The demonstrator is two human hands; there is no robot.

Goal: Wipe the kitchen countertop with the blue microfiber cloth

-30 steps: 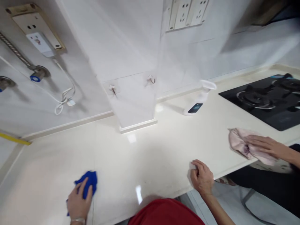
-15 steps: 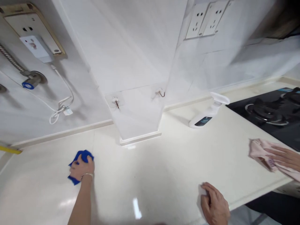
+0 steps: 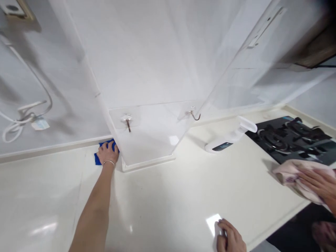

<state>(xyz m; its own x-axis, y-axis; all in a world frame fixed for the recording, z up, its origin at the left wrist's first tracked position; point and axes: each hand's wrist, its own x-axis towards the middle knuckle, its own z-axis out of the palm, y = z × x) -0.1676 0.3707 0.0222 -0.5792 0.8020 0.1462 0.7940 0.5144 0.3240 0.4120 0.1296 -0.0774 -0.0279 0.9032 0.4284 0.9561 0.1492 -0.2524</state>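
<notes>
My left hand is closed over a blue cloth and presses it to the white countertop. The cloth lies where the counter meets the wall, against the left side of a jutting pillar. My right hand rests on the counter close to its front edge, partly cut off by the frame. Its fingers are loosely bent, with a gap to the thumb and nothing seen in them. A white spray bottle lies at an angle behind it.
At the right, another person's hand holds a pale pink cloth beside the black gas stove. Two metal hooks, a left hook and a right hook, stick out from the pillar. A white cable hangs on the left wall.
My left hand has slid the blue cloth away from me and rightward into the corner by the pillar. The other person's pink cloth has shifted and looks lifted. The view has tilted and turned.
</notes>
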